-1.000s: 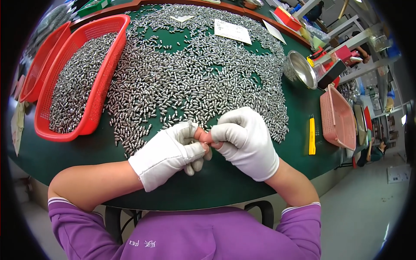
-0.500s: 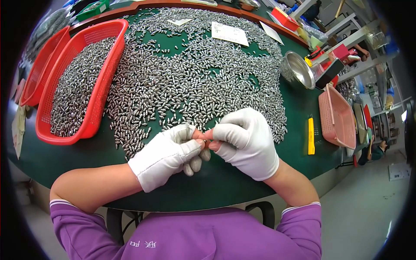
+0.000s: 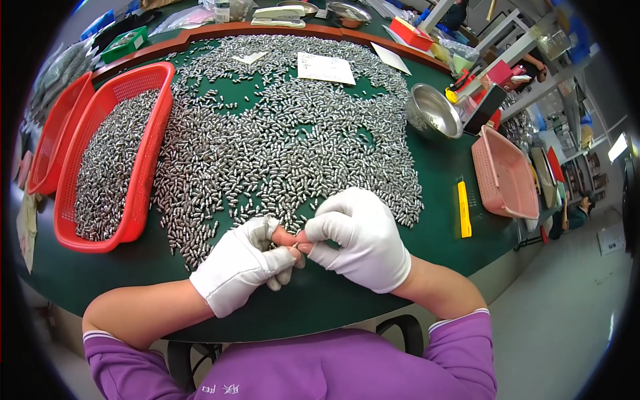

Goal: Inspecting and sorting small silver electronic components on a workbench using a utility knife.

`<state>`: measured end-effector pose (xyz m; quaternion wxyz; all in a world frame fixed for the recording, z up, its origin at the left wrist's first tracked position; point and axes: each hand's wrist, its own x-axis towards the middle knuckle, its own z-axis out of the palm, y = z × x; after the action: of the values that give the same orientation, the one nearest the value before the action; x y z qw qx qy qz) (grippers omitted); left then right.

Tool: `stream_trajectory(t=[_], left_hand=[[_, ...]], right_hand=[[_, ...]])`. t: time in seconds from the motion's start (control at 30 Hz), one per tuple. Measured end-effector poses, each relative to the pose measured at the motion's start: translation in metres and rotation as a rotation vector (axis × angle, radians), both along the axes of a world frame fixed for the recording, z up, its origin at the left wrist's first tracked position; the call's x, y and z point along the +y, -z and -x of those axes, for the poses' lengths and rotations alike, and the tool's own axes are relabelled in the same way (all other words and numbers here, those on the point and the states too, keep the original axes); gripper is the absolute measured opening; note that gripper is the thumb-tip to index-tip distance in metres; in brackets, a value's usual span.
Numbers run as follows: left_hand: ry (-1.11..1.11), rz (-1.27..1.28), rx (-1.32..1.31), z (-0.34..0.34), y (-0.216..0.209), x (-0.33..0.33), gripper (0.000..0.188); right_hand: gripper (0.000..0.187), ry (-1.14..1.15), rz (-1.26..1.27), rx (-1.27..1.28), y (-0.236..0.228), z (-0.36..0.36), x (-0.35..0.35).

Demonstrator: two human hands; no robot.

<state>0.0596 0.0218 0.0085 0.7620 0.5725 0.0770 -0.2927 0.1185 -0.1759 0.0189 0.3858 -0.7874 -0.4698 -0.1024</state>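
Both my hands wear white gloves that leave some thumb and index fingertips bare. My left hand (image 3: 243, 263) and my right hand (image 3: 357, 240) meet fingertip to fingertip above the near part of the green tabletop (image 3: 267, 317). Each is closed in a pinch. Between the bare tips shows a bit of a tiny metal part (image 3: 295, 245), mostly covered by the fingers. Just beyond the hands spreads a thick layer of small, silvery, bullet-shaped metal parts (image 3: 287, 153), lying loose in all directions.
At left, a red plastic basket (image 3: 142, 207) holds many similar parts, beside another red basket (image 3: 50, 157). Paper slips (image 3: 325, 69) lie on the far parts. To the right are a steel bowl (image 3: 433, 110), a yellow cutter-like tool (image 3: 464, 210) and a pink basket (image 3: 503, 177).
The whole view has shifted, so the table and baskets appear lower and further left. My hands stay together, with the fingertips turned slightly against each other around the tiny part.
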Motion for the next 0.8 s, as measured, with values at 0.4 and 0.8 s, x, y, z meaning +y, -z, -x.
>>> stream_trajectory(t=[0.4, 0.8], left_hand=[[-0.029, 0.099, 0.064, 0.000, 0.002, 0.002, 0.015], [0.027, 0.094, -0.080, 0.004, 0.006, 0.003, 0.013]], right_hand=[[0.020, 0.073, -0.004, -0.100, 0.003, -0.003, 0.000], [0.008, 0.599, -0.096, -0.346, 0.007, -0.059, -0.042]])
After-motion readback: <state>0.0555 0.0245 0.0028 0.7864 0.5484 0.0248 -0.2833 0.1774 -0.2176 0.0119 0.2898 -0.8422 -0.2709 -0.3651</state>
